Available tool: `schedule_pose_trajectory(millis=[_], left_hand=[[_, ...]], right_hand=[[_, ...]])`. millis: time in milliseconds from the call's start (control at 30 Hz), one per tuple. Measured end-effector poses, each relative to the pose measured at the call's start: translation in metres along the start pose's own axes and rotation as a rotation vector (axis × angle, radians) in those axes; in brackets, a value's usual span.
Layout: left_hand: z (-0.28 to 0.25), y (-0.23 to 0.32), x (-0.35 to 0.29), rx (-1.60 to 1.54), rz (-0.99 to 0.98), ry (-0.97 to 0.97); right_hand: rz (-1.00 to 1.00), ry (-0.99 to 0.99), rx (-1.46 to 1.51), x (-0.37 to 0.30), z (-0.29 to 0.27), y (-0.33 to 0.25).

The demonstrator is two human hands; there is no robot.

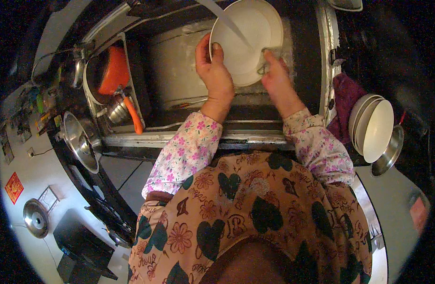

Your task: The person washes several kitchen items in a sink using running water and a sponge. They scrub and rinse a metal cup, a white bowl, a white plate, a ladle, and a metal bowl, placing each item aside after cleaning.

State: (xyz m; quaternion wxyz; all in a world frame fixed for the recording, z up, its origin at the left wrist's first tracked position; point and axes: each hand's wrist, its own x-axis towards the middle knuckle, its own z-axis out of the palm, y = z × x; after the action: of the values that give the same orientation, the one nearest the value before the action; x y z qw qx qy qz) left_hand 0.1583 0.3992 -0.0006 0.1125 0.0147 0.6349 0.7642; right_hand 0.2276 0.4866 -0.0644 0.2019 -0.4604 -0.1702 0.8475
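Note:
A white plate [260,29] with raised sides is held tilted over the dark-edged sink [175,71]. My left hand [214,71] is closed on its left rim, thumb on the inner face and fingers behind. My right hand [276,71] is at the plate's lower right, with its fingers bent together against the inner face. A small greenish thing [262,69] shows by those fingertips, too blurred to name. Across the plate from above runs a pale grey streak [227,21]; I cannot tell whether it is a spout or running water.
On the left, an orange pan [116,71] with an orange handle lies in a side basin, with a metal basin [80,142] nearby. To the right, stacked white bowls [379,130] stand by a purple cloth [345,104] and a metal lid or bowl [390,154].

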Motion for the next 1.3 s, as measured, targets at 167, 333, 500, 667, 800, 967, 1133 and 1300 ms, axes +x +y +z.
schedule_pose_trajectory(millis=[167, 333, 500, 667, 800, 967, 1133, 1300], left_hand=[[0.018, -0.003, -0.006, 0.238, 0.23, -0.103], [0.023, -0.02, 0.001, 0.048, 0.074, -0.115], [0.0, -0.038, 0.02, -0.328, -0.43, -0.034], [-0.025, -0.047, 0.033, -0.37, -0.639, -0.176], [-0.027, -0.052, 0.03, -0.339, -0.741, -0.187], [-0.018, -0.047, 0.012, -0.053, -0.84, -0.235], [-0.02, -0.06, -0.004, -0.163, -0.952, -0.506], [-0.025, -0.049, 0.028, 0.008, -0.547, -0.223]], right_hand=[[0.438, -0.131, 0.285, -0.016, 0.002, 0.047], [0.365, -0.148, -0.055, -0.04, -0.027, 0.02], [-0.058, -0.217, -1.536, -0.044, -0.088, -0.012], [-0.48, -0.237, -1.14, -0.05, -0.064, -0.045], [-0.149, -0.175, -0.71, -0.028, -0.046, -0.054], [-0.64, -0.005, -1.293, -0.043, -0.012, -0.064], [-0.748, -0.068, -1.321, -0.067, -0.003, -0.082], [-0.678, -0.072, -1.259, -0.073, -0.028, -0.07]])
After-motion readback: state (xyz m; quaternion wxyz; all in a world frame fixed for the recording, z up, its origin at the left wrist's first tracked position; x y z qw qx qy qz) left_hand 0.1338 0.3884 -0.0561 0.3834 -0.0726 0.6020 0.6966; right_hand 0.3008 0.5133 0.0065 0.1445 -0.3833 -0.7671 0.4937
